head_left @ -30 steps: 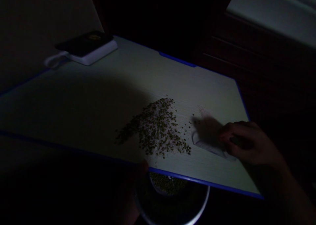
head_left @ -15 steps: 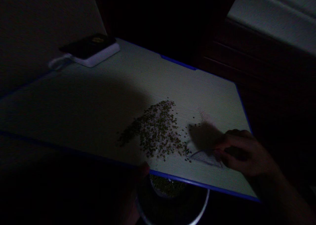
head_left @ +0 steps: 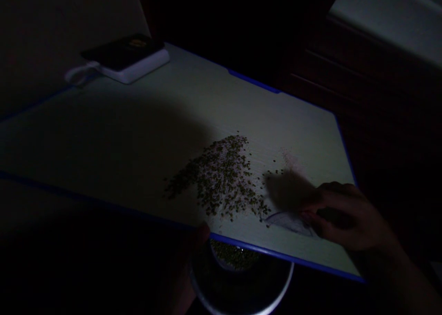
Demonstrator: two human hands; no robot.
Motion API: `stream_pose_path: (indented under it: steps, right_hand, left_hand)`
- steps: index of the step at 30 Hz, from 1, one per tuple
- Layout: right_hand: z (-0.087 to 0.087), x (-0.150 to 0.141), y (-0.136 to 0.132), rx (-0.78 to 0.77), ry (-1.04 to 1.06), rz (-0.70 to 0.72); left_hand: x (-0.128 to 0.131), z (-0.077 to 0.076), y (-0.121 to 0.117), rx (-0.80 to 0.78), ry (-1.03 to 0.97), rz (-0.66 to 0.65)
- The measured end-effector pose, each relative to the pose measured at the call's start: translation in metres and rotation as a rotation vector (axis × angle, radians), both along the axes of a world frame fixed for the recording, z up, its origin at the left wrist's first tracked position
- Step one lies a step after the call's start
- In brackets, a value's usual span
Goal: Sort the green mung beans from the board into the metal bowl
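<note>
Small greenish beans (head_left: 223, 177) lie scattered in a loose patch on a pale tabletop (head_left: 193, 84) with a blue edge. My right hand (head_left: 341, 213) is closed in a pinch on a thin clear plastic piece (head_left: 290, 223) with a curved edge; its tip touches the table beside the nearest beans. Below the table's near edge is a round bowl (head_left: 288, 282) with a shiny rim and more beans inside. My left hand (head_left: 198, 241) is at the bowl's left side, its thumb up by the table edge. Its other fingers are lost in the dark, but it seems to grip the bowl.
A dark-topped, white-sided box-like object (head_left: 138, 66) with a pale strap (head_left: 81, 73) lies at the table's far left corner. Reddish-brown dust (head_left: 290, 158) marks the surface beyond my right hand. Dark furniture (head_left: 345, 84) stands behind. The light is very dim.
The view has shifted slightly and dimmed. Both hands, the plastic piece and the beans stay in nearly the same places.
</note>
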State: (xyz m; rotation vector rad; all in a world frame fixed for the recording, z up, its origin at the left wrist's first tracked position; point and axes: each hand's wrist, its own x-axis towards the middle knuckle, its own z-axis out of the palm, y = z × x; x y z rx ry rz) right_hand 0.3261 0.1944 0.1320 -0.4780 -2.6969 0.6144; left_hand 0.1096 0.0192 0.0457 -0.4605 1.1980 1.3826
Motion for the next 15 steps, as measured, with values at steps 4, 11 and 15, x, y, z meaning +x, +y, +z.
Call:
stream_pose_path:
  steps: [4, 11, 15]
  right_hand:
    - [0.002, 0.000, 0.001, 0.023, 0.020, -0.018]
    - [0.000, -0.006, -0.005, -0.001, 0.002, 0.053]
    - [0.000, -0.005, -0.008, -0.027, 0.015, 0.070]
  left_hand:
    - [-0.001, -0.005, -0.002, -0.043, 0.038, 0.012]
    - [-0.007, -0.019, -0.006, -0.043, 0.060, -0.065]
    - [-0.007, -0.014, -0.003, -0.086, 0.054, -0.094]
